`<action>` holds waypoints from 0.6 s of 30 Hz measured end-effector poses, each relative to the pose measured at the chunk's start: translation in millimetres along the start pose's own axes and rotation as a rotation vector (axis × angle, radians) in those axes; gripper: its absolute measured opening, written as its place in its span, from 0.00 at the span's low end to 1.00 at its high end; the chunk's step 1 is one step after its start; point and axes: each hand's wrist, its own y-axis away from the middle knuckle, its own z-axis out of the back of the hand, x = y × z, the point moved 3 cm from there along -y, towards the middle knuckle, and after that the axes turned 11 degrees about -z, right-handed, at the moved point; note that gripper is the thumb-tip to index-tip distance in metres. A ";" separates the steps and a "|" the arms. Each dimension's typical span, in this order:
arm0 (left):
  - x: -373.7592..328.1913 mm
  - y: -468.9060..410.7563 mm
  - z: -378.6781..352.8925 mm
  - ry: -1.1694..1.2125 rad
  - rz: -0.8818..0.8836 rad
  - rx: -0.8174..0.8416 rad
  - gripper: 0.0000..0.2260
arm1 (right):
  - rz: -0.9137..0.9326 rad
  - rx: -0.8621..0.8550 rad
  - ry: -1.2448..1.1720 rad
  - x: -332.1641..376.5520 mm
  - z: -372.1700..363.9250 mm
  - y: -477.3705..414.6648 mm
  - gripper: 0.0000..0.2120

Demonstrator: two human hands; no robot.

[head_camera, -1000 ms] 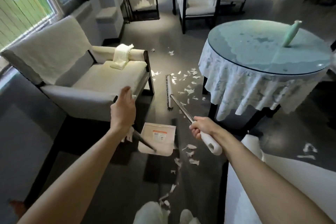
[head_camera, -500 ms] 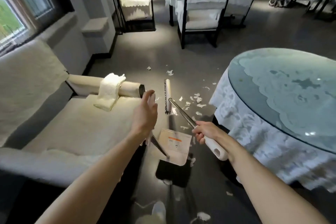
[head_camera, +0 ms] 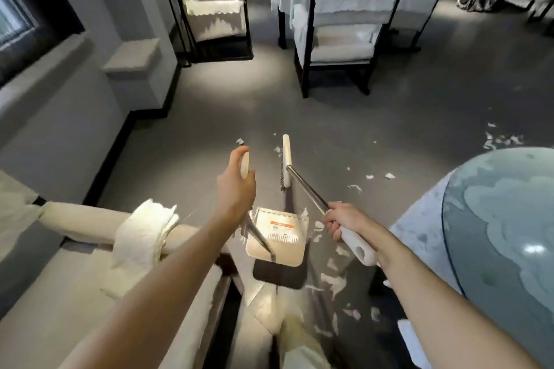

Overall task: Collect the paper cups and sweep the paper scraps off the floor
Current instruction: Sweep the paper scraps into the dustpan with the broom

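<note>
You're gripping the dustpan [head_camera: 278,238] handle in your left hand [head_camera: 236,189] and the broom [head_camera: 287,156] in your right hand [head_camera: 344,220], fingers wrapped round both. Scraps [head_camera: 332,280] are lying all over the floor [head_camera: 329,117] beside the desk [head_camera: 509,219], so most sweeping's left, I'd say. No cups showing.

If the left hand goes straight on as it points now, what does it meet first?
The way looks free: beyond the left hand, only floor with a paper scrap below; depth is unclear.
</note>
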 end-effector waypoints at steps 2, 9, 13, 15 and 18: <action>9.6 -59.5 -16.6 0.004 0.028 -0.026 0.17 | -0.006 -0.006 0.026 54.1 7.4 -34.3 0.26; 35.9 -233.9 -56.2 -0.017 0.063 -0.088 0.16 | -0.024 0.014 0.047 220.6 15.9 -139.6 0.29; 68.1 -336.6 -81.9 -0.029 0.127 -0.104 0.16 | -0.045 0.041 0.106 307.4 9.5 -216.4 0.24; 84.2 -384.6 -92.3 -0.044 0.147 -0.105 0.16 | -0.040 0.044 0.137 348.5 3.6 -251.6 0.21; 103.9 -449.8 -102.6 -0.067 0.201 -0.129 0.15 | -0.060 0.099 0.177 410.1 -2.7 -301.1 0.24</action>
